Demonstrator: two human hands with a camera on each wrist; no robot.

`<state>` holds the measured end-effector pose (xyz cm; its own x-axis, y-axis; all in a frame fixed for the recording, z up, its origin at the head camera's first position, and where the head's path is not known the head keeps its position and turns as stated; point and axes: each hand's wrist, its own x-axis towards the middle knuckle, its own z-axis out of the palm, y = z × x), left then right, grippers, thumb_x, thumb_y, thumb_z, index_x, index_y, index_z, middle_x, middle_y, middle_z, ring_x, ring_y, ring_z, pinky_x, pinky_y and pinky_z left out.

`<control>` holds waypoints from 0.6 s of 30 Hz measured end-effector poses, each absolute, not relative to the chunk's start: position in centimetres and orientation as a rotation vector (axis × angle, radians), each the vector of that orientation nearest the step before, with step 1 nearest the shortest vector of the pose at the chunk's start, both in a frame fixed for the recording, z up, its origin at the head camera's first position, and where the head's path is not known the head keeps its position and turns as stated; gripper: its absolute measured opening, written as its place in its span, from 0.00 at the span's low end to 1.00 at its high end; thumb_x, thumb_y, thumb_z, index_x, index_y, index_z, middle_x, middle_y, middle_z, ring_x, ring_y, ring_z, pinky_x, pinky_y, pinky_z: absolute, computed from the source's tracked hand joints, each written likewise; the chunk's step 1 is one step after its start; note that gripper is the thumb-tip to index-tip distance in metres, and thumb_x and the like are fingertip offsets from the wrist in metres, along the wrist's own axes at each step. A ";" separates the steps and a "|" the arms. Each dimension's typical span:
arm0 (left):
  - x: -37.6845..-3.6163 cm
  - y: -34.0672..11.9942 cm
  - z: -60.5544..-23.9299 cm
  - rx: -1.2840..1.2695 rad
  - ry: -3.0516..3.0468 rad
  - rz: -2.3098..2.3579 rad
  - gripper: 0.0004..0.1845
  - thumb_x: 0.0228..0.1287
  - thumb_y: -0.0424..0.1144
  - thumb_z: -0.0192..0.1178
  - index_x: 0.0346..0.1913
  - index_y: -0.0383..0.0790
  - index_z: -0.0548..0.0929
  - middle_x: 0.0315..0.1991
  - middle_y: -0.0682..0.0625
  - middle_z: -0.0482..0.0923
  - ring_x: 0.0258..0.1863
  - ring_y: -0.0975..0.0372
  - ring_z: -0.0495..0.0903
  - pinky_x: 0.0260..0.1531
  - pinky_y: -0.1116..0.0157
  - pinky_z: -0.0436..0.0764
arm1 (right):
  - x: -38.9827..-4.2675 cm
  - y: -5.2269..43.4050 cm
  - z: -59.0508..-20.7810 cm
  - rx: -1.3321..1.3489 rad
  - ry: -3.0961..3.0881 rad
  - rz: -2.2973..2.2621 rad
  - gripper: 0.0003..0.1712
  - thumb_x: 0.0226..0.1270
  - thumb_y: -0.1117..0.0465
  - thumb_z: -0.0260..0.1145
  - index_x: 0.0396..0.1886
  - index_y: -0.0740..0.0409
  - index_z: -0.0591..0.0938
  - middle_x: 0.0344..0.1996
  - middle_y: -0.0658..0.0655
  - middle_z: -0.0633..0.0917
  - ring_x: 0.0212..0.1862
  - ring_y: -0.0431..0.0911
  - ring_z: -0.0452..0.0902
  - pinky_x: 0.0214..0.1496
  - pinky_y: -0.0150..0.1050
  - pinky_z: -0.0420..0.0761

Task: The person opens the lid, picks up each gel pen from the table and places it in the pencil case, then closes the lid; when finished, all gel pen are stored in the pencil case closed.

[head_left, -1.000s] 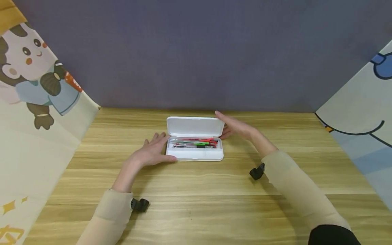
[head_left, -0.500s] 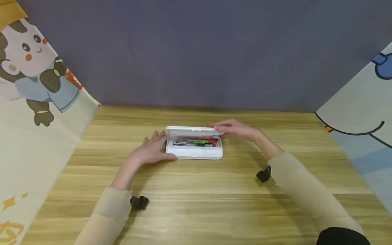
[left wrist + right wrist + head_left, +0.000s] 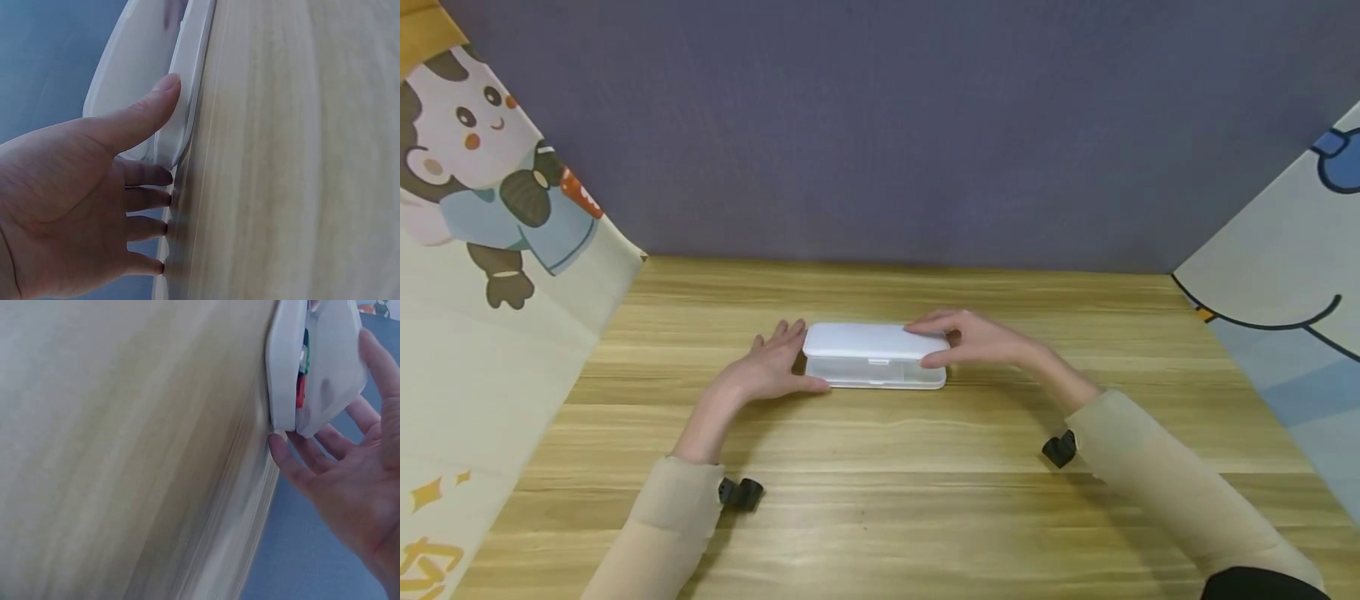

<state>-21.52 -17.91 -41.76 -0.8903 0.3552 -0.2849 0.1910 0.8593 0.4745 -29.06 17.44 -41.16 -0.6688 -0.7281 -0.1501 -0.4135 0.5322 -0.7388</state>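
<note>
A white pencil case [image 3: 850,372] lies on the wooden table, its hinged lid [image 3: 857,340] tilted partway down over the base. My left hand [image 3: 767,371] is at the case's left end, fingers spread and straight, with the thumb laid along the front corner. At the other end my right hand [image 3: 981,340] holds the lid, thumb on its front edge and fingers over its top and back. Through the gap in the right wrist view, red and green bits of pens [image 3: 302,378] show inside; the lid hides the rest.
The wooden table [image 3: 880,508] reaches back to a grey-blue wall panel [image 3: 880,133]. Side panels with cartoon prints stand left [image 3: 482,208] and right [image 3: 1285,242]. A small black camera is on each wrist.
The lid has swung from upright forward and down, covering the pens in the head view. My right hand came forward with it; my left hand stays at the left end.
</note>
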 end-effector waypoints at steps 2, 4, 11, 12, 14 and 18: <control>-21.6 -18.0 -41.7 0.421 2.665 0.649 0.60 0.65 0.62 0.66 0.82 0.29 0.45 0.84 0.32 0.39 0.83 0.36 0.36 0.79 0.31 0.38 | -28.7 17.3 -41.1 -0.946 2.382 -0.907 0.38 0.62 0.46 0.77 0.72 0.43 0.77 0.74 0.56 0.74 0.68 0.53 0.73 0.68 0.51 0.78; -21.6 -18.1 -41.5 0.430 2.656 0.680 0.60 0.64 0.61 0.67 0.82 0.30 0.43 0.84 0.32 0.40 0.83 0.35 0.37 0.78 0.30 0.39 | -28.5 17.2 -41.1 -0.968 2.418 -0.859 0.40 0.61 0.45 0.78 0.73 0.42 0.76 0.74 0.56 0.74 0.74 0.55 0.70 0.73 0.56 0.74; -21.2 -18.1 -41.0 0.439 2.618 0.709 0.61 0.67 0.62 0.64 0.83 0.35 0.36 0.85 0.36 0.31 0.84 0.39 0.33 0.78 0.31 0.37 | -27.9 16.6 -41.8 -1.083 2.532 -0.685 0.47 0.58 0.39 0.78 0.76 0.40 0.71 0.75 0.58 0.72 0.74 0.57 0.70 0.72 0.56 0.76; -21.1 -17.9 -40.9 0.444 2.625 0.694 0.61 0.67 0.63 0.64 0.83 0.36 0.36 0.85 0.36 0.30 0.84 0.39 0.31 0.79 0.32 0.37 | -27.8 16.6 -41.9 -1.112 2.558 -0.658 0.48 0.58 0.39 0.78 0.76 0.42 0.71 0.74 0.60 0.72 0.73 0.58 0.71 0.71 0.55 0.77; -21.0 -17.6 -40.9 0.466 2.657 0.653 0.60 0.67 0.63 0.63 0.83 0.37 0.38 0.84 0.36 0.28 0.84 0.39 0.31 0.79 0.32 0.37 | -27.6 16.5 -42.1 -1.154 2.607 -0.601 0.49 0.57 0.38 0.78 0.77 0.43 0.71 0.73 0.61 0.74 0.71 0.58 0.73 0.71 0.55 0.77; -20.7 -16.7 -40.8 0.558 2.747 0.510 0.57 0.68 0.64 0.61 0.84 0.38 0.42 0.84 0.36 0.29 0.84 0.39 0.32 0.79 0.33 0.42 | -27.4 16.3 -42.6 -1.223 2.660 -0.530 0.51 0.57 0.37 0.78 0.77 0.46 0.70 0.71 0.63 0.75 0.70 0.60 0.74 0.71 0.57 0.78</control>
<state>-20.70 -16.67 -40.77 -0.8826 0.4211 -0.2089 0.3180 0.8621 0.3944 -27.36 16.33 -42.60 -0.6504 -0.7596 -0.0025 -0.7005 0.6011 -0.3847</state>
